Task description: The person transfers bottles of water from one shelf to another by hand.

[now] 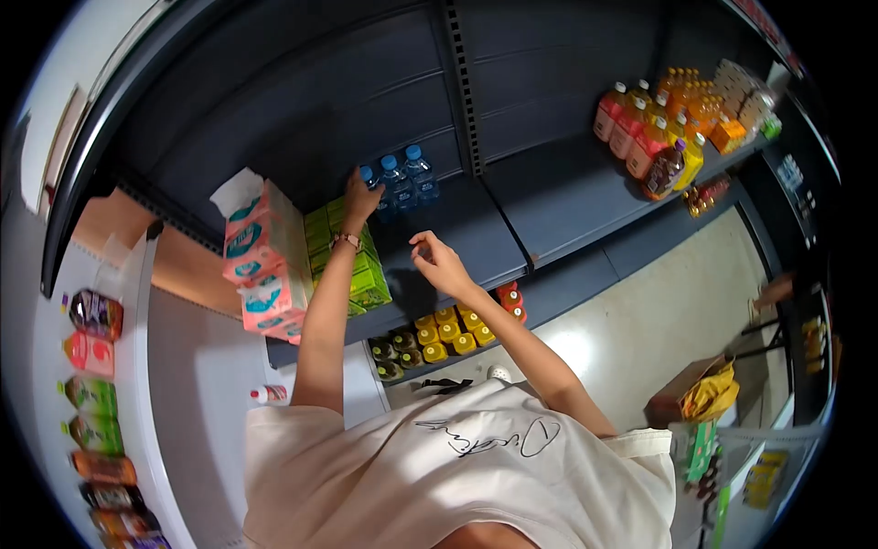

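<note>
My left hand (363, 199), with a band on its wrist, is wrapped round the leftmost of a short row of clear water bottles with blue caps, at the back of the dark shelf. Its bottle (367, 174) shows mainly the cap, since my fingers hide much of the body. Beside it stand two more water bottles (403, 186), upright and close together. Under my left forearm lie green packs (368, 282). Over the shelf in front of the bottles, my right hand (442, 267) is loosely curved, thumb and fingers apart, with nothing visible in it.
Pink and white tissue packs (265, 261) are stacked at the shelf's left end. Juice bottles (647, 142) crowd the far right. Yellow-capped bottles (448, 331) stand on the lower shelf. A side rack (137, 384) with drinks is at left, and a cardboard box (672, 393) sits on the floor.
</note>
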A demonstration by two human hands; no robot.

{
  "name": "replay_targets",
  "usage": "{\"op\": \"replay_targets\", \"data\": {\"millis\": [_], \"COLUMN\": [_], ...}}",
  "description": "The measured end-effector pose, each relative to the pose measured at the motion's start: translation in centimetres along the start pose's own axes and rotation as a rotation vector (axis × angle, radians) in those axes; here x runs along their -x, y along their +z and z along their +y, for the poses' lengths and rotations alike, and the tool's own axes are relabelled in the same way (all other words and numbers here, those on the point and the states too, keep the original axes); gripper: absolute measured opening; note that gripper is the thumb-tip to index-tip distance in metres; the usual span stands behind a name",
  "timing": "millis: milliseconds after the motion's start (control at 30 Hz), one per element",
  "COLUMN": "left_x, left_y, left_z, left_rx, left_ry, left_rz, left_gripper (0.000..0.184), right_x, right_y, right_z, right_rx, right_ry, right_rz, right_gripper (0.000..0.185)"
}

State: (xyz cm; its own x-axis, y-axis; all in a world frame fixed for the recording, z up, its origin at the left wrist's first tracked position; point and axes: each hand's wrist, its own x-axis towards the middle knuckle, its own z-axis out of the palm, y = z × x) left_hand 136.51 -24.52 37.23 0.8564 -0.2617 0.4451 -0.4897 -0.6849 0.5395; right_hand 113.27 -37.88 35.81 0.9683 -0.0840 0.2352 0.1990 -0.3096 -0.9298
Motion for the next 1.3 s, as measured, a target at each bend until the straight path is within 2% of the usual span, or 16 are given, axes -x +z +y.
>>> {"op": "replay_targets", "data": {"millis": [100,200,233,333,367,400,467,567,600,733,767,800,933,1000,1067,1300], "left_x": [0.7,2.8,3.2,5.0,5.8,6.6,8.2,10.3,11.3,14.5,15.5,16.5,21.0,23.5,26.3,38.1], "left_y": [-1.5,-2.3,-2.4,-2.9,-3.6,-4.5,-6.3,-8.7,-10.1,-12.9,-13.6,-14.0,-13.0,-12.7,-13.0,-15.1], "left_z": [0.4,2.2,2.4,2.4,2.4,2.8,4.2,6.7,8.0,14.1,15.5,16.5,18.9,20.0,21.4,26.1], "left_rx": [0.105,-0.048,-0.005,0.031,0.100,0.168,0.212,0.523,0.500,0.579,0.603,0.706,1.317,1.388,1.483,1.910], "left_ry": [-0.162,-0.172,-0.130,0.023,0.045,0.067,0.053,0.123,0.145,0.364,0.384,0.508,0.568,0.842,1.089,1.081], "left_rz": [-0.144,-0.033,-0.076,-0.078,-0.141,-0.205,-0.337,-0.565,-0.605,-0.731,-0.804,-0.817,-1.221,-1.245,-1.302,-1.655], "left_gripper": [0.063,0.049,0.048,0.043,0.042,0.042,0.038,0.037,0.035,0.041,0.043,0.043,0.059,0.066,0.078,0.096], "right_x": [-2.0,-5.0,-5.8,-7.0,-6.8,-5.8,-3.3,1.4,3.4,10.6,12.3,14.1,20.8,23.6,25.3,34.0], "right_y": [2.2,4.2,4.6,6.8,7.2,7.7,7.2,6.1,6.2,6.4,7.2,7.7,9.1,9.9,11.0,13.1], "right_z": [0.8,2.5,2.8,4.0,4.3,4.6,3.4,1.9,0.4,-4.4,-4.7,-5.2,-10.7,-13.6,-17.5,-23.2], "right_rx": [0.034,0.151,0.172,0.278,0.233,0.228,0.181,0.250,0.067,0.231,0.062,0.142,-0.105,-0.138,-0.300,0.033], "right_ry": [0.067,0.076,0.124,0.117,0.190,0.068,-0.041,-0.072,-0.090,-0.024,0.014,0.057,-0.033,-0.069,-0.248,-0.223], "right_rz": [0.049,0.091,0.098,0.205,0.185,0.246,0.267,0.394,0.409,0.774,0.860,0.941,1.255,1.364,1.515,1.647], "right_gripper": [0.038,0.046,0.060,0.072,0.085,0.088,0.086,0.074,0.072,0.072,0.071,0.073,0.079,0.082,0.086,0.086]}}
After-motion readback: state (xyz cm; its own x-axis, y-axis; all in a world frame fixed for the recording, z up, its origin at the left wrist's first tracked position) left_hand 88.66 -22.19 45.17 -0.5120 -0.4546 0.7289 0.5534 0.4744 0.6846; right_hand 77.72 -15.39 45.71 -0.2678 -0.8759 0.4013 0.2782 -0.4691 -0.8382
